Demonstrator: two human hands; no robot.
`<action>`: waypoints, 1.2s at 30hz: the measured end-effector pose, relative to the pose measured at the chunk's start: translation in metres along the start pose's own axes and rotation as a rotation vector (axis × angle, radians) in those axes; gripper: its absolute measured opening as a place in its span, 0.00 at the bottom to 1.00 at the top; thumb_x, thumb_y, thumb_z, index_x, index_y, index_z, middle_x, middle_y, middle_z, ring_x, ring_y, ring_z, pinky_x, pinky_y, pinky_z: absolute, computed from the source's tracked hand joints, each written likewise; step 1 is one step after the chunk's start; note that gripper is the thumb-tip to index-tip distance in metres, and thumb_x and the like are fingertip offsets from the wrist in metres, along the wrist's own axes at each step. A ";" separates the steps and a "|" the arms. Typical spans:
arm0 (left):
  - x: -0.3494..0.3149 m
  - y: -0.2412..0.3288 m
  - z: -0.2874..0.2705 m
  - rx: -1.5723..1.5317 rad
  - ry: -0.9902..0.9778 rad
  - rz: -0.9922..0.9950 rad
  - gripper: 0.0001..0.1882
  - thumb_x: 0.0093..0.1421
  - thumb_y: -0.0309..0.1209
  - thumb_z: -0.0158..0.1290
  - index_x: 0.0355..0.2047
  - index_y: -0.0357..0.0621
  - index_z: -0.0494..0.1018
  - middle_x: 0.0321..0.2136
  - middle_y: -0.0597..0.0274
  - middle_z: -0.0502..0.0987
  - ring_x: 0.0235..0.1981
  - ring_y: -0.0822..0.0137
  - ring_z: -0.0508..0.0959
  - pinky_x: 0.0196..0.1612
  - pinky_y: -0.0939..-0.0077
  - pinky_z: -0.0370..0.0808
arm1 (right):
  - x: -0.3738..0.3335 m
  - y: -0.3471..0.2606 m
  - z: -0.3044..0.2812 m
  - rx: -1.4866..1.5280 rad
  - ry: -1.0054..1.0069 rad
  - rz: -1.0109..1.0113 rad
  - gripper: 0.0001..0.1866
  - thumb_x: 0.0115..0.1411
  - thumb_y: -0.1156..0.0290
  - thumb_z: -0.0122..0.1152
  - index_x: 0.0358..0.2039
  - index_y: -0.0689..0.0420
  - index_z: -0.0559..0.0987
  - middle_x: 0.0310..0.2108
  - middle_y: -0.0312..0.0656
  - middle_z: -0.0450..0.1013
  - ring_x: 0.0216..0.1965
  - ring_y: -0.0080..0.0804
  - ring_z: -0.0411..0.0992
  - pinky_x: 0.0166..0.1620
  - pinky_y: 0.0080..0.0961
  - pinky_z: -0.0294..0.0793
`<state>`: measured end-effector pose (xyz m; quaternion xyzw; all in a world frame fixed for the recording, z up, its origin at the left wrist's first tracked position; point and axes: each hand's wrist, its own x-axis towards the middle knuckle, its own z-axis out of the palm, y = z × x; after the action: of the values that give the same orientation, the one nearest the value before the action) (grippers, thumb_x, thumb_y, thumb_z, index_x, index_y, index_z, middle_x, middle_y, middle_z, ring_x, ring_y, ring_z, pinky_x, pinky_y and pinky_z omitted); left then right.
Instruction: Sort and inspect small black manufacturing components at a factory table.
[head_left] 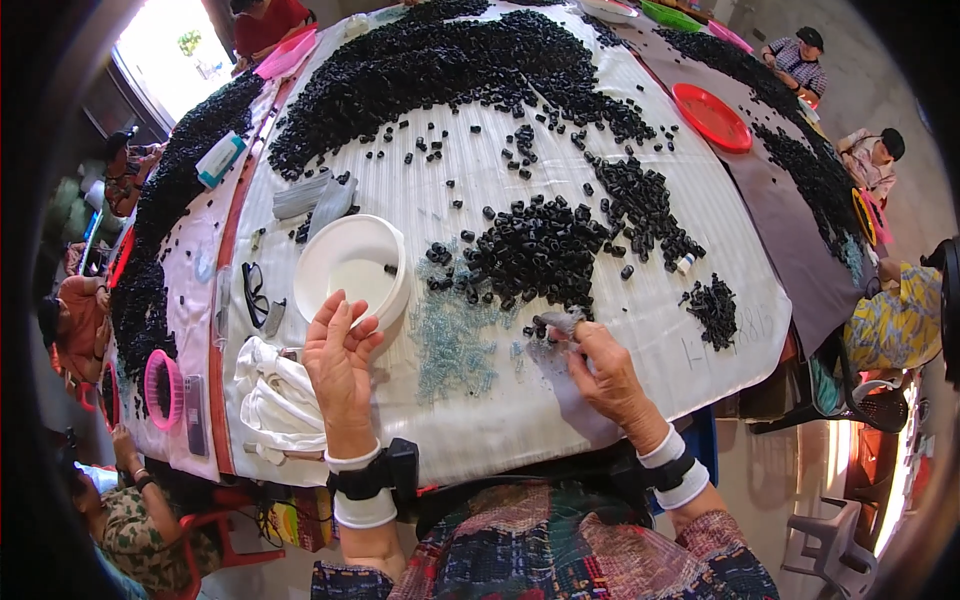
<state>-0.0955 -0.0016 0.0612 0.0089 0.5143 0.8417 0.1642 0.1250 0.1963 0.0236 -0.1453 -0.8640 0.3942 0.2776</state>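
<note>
My left hand (340,362) is raised palm-up with fingers loosely curled, just below the white bowl (352,262); I cannot see anything in it. My right hand (600,372) pinches a small black tube piece (552,322) at its fingertips, beside a scatter of small clear pieces (450,340). A heap of small black tube pieces (540,250) lies just beyond, on the white ribbed cloth (640,340). The bowl holds one black piece.
A large black pile (440,60) fills the table's far side. Eyeglasses (254,293) and a bundled white cloth (278,400) lie at left. A red plate (712,116), pink basket (162,388) and phone (195,415) sit around. Other people sit at the table's edges.
</note>
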 end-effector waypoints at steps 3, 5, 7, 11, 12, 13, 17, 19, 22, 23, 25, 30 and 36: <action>-0.018 -0.007 -0.001 -0.003 -0.131 -0.064 0.10 0.61 0.26 0.51 0.42 0.36 0.71 0.28 0.57 0.77 0.26 0.71 0.78 0.28 0.79 0.79 | -0.001 0.004 -0.004 -0.098 0.062 -0.039 0.20 0.50 0.86 0.53 0.45 0.60 0.75 0.36 0.43 0.75 0.38 0.36 0.72 0.39 0.26 0.72; -0.032 -0.022 0.000 0.005 -0.163 -0.138 0.10 0.61 0.26 0.51 0.42 0.36 0.71 0.28 0.57 0.77 0.25 0.71 0.78 0.27 0.79 0.79 | 0.003 0.003 -0.002 -0.129 0.072 -0.038 0.20 0.51 0.87 0.52 0.45 0.60 0.75 0.35 0.43 0.75 0.38 0.36 0.72 0.39 0.26 0.73; -0.048 -0.035 0.005 0.030 -0.216 -0.280 0.08 0.61 0.25 0.50 0.40 0.36 0.72 0.28 0.58 0.77 0.24 0.71 0.78 0.28 0.79 0.79 | 0.010 0.000 -0.001 -0.154 0.083 -0.100 0.15 0.50 0.87 0.53 0.39 0.63 0.74 0.32 0.47 0.73 0.35 0.45 0.70 0.38 0.35 0.71; -0.071 -0.049 0.011 0.075 -0.374 -0.438 0.08 0.61 0.26 0.51 0.40 0.35 0.72 0.29 0.56 0.77 0.25 0.70 0.79 0.28 0.78 0.79 | 0.005 0.006 -0.013 -0.153 0.123 -0.016 0.14 0.49 0.87 0.53 0.39 0.63 0.74 0.31 0.47 0.73 0.35 0.45 0.70 0.37 0.34 0.71; -0.074 -0.052 0.011 0.072 -0.373 -0.443 0.08 0.61 0.26 0.51 0.40 0.35 0.72 0.29 0.56 0.77 0.25 0.70 0.79 0.28 0.78 0.79 | 0.000 0.007 -0.017 -0.173 0.104 0.004 0.14 0.49 0.87 0.53 0.38 0.63 0.74 0.31 0.47 0.73 0.34 0.46 0.70 0.37 0.34 0.71; -0.076 -0.055 0.011 0.090 -0.400 -0.480 0.08 0.61 0.26 0.51 0.40 0.35 0.72 0.29 0.56 0.77 0.26 0.71 0.79 0.29 0.78 0.79 | -0.005 0.008 -0.020 -0.191 0.086 0.025 0.14 0.48 0.86 0.54 0.38 0.64 0.73 0.31 0.47 0.73 0.34 0.46 0.70 0.37 0.34 0.71; -0.082 -0.063 0.021 0.137 -0.483 -0.560 0.09 0.61 0.27 0.52 0.40 0.35 0.72 0.30 0.56 0.78 0.27 0.72 0.79 0.29 0.81 0.78 | -0.018 0.008 -0.015 -0.275 0.049 -0.057 0.16 0.45 0.85 0.58 0.37 0.63 0.72 0.30 0.47 0.71 0.33 0.46 0.69 0.37 0.35 0.70; -0.085 -0.068 0.025 0.163 -0.497 -0.574 0.10 0.61 0.27 0.52 0.40 0.35 0.72 0.31 0.57 0.78 0.27 0.73 0.78 0.29 0.82 0.77 | -0.017 0.004 -0.005 -0.372 -0.003 -0.076 0.18 0.42 0.82 0.61 0.37 0.63 0.72 0.31 0.48 0.71 0.35 0.48 0.68 0.38 0.36 0.69; -0.087 -0.078 0.028 0.188 -0.526 -0.604 0.11 0.61 0.28 0.52 0.41 0.34 0.72 0.31 0.57 0.78 0.28 0.73 0.78 0.29 0.83 0.77 | -0.015 0.005 0.005 -0.504 -0.018 -0.105 0.19 0.42 0.81 0.62 0.38 0.63 0.71 0.32 0.48 0.71 0.35 0.48 0.68 0.38 0.36 0.69; -0.089 -0.079 0.030 0.193 -0.533 -0.607 0.10 0.61 0.27 0.52 0.41 0.34 0.71 0.31 0.56 0.78 0.28 0.73 0.78 0.30 0.81 0.78 | -0.015 0.007 0.006 -0.499 -0.019 -0.108 0.19 0.42 0.81 0.62 0.38 0.63 0.71 0.32 0.48 0.71 0.35 0.48 0.68 0.38 0.36 0.69; -0.090 -0.080 0.030 0.199 -0.538 -0.610 0.10 0.61 0.26 0.51 0.41 0.33 0.71 0.31 0.56 0.77 0.28 0.72 0.78 0.30 0.80 0.78 | -0.016 0.011 0.004 -0.424 0.004 -0.086 0.21 0.42 0.81 0.63 0.39 0.63 0.70 0.32 0.49 0.70 0.36 0.49 0.68 0.38 0.37 0.69; -0.089 -0.084 0.030 0.208 -0.526 -0.598 0.11 0.61 0.27 0.52 0.41 0.33 0.71 0.30 0.55 0.77 0.28 0.72 0.78 0.30 0.80 0.78 | -0.023 0.013 -0.003 -0.264 -0.082 -0.127 0.22 0.43 0.80 0.62 0.41 0.64 0.70 0.35 0.51 0.69 0.39 0.50 0.67 0.41 0.38 0.70; -0.091 -0.081 0.034 0.255 -0.518 -0.585 0.11 0.61 0.27 0.52 0.41 0.32 0.70 0.31 0.55 0.77 0.28 0.72 0.77 0.30 0.80 0.77 | -0.027 0.014 -0.003 -0.234 -0.063 -0.088 0.22 0.44 0.81 0.62 0.42 0.64 0.69 0.36 0.53 0.68 0.39 0.52 0.68 0.41 0.37 0.71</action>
<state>0.0184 0.0354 0.0210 0.0943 0.5370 0.6588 0.5183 0.1489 0.1950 0.0049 -0.1263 -0.9178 0.2828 0.2484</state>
